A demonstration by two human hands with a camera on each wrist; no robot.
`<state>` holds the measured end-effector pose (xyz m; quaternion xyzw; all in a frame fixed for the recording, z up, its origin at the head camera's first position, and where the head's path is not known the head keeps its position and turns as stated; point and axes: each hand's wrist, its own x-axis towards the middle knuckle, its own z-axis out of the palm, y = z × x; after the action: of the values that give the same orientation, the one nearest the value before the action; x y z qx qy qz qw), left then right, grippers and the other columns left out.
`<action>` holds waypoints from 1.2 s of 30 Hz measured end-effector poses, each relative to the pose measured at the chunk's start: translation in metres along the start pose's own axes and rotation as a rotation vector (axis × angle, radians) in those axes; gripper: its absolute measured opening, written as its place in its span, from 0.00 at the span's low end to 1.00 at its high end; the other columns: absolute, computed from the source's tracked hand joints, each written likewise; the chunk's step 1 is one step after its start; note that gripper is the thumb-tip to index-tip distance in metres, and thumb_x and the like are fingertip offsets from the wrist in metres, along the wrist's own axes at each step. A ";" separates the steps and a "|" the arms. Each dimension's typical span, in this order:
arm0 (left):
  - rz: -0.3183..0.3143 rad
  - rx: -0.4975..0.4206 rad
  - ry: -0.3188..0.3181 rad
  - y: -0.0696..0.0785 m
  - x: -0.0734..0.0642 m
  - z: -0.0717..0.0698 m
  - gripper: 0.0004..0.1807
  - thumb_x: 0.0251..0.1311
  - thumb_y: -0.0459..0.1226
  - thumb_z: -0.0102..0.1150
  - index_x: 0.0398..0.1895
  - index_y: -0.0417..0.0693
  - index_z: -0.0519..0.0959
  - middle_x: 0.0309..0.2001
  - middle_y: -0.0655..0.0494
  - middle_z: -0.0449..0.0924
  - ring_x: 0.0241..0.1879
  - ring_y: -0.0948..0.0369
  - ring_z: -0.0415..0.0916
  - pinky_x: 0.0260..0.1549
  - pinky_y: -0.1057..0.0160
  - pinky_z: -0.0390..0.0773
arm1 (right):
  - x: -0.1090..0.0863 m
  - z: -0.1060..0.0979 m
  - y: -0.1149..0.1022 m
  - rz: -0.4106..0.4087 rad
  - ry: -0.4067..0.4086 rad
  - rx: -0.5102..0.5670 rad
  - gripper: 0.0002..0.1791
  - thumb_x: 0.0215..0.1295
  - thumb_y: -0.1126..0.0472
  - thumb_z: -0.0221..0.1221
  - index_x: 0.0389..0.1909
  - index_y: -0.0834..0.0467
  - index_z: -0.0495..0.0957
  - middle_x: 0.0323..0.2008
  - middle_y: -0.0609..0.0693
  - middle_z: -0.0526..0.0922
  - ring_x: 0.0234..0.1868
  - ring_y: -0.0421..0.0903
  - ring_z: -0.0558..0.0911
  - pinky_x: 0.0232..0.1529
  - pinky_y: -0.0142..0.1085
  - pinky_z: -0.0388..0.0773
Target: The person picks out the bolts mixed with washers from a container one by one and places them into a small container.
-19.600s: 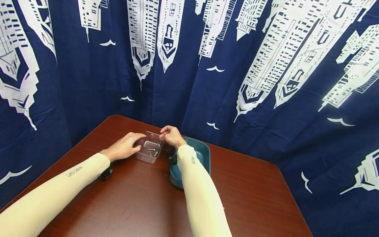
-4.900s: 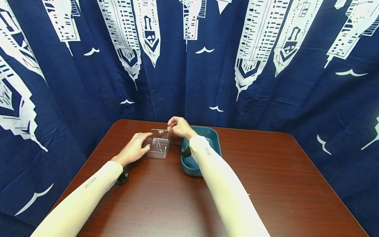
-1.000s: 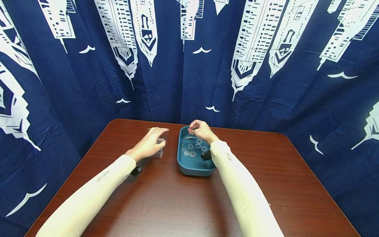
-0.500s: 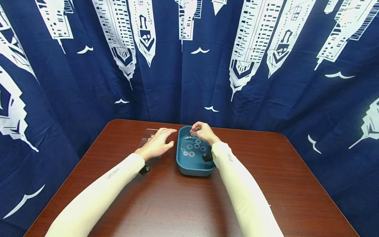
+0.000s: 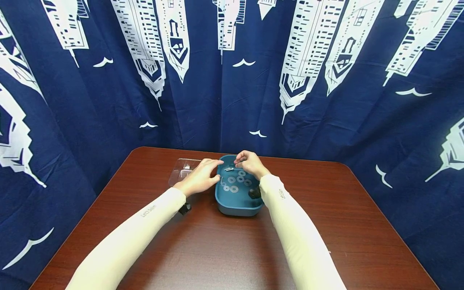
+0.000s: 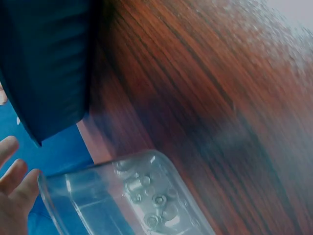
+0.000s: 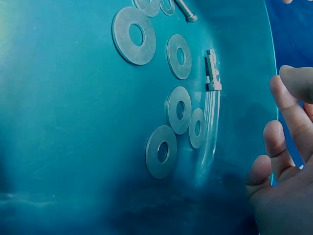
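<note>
My left hand [image 5: 200, 177] is at the left rim of the blue tub [image 5: 237, 210], its fingers stretched out and holding nothing; whether they touch the rim I cannot tell. My right hand [image 5: 251, 164] hovers over the tub's back end with loosely bent fingers. Nothing shows between those fingers [image 7: 274, 137] in the right wrist view. Several flat washers [image 7: 134, 36] lie on the tub floor, with a bolt [image 7: 212, 71] near its wall and another bolt [image 7: 187, 11] further up. Partly behind my left hand is a clear plastic box [image 5: 180, 171]; it holds several small metal fasteners [image 6: 159, 199].
The brown wooden table [image 5: 297, 241] extends in front of the tub and to its right. A dark blue curtain [image 5: 203, 121] with white building prints hangs behind the table's back edge. Black wrist cameras sit under both wrists, the right one [image 5: 255, 192] over the tub.
My left hand has moved right, from over the clear box to the tub's left rim, uncovering more of the box. My right hand has stayed over the tub, nearly still.
</note>
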<state>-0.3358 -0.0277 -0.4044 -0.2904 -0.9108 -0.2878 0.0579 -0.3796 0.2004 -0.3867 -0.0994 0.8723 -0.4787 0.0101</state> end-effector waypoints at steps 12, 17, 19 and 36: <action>0.018 0.039 -0.008 0.004 0.003 0.007 0.30 0.65 0.41 0.59 0.72 0.48 0.69 0.70 0.48 0.71 0.70 0.51 0.62 0.71 0.50 0.64 | 0.003 0.005 0.007 0.003 0.010 0.026 0.13 0.57 0.74 0.62 0.44 0.66 0.78 0.42 0.61 0.86 0.39 0.47 0.82 0.41 0.32 0.75; 0.016 0.058 -0.022 0.001 0.005 0.010 0.30 0.66 0.41 0.59 0.72 0.48 0.69 0.69 0.48 0.72 0.71 0.51 0.62 0.71 0.50 0.64 | 0.006 0.008 0.011 0.008 0.011 0.024 0.13 0.57 0.74 0.62 0.44 0.65 0.78 0.41 0.59 0.86 0.40 0.48 0.82 0.45 0.35 0.78; 0.017 0.063 -0.023 -0.001 0.005 0.011 0.30 0.66 0.41 0.59 0.72 0.48 0.69 0.69 0.48 0.72 0.71 0.51 0.62 0.71 0.50 0.64 | 0.006 0.009 0.011 0.011 0.014 0.021 0.13 0.58 0.74 0.62 0.45 0.65 0.78 0.41 0.59 0.86 0.41 0.49 0.83 0.47 0.37 0.78; 0.028 0.075 -0.016 -0.002 0.004 0.015 0.30 0.66 0.39 0.59 0.71 0.45 0.70 0.70 0.47 0.70 0.71 0.50 0.61 0.72 0.51 0.62 | 0.012 0.027 0.017 0.061 0.054 0.038 0.15 0.57 0.78 0.60 0.45 0.67 0.78 0.44 0.63 0.86 0.46 0.56 0.85 0.45 0.36 0.80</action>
<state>-0.3394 -0.0185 -0.4168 -0.3029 -0.9172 -0.2504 0.0651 -0.3910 0.1844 -0.4153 -0.0593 0.8655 -0.4974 0.0029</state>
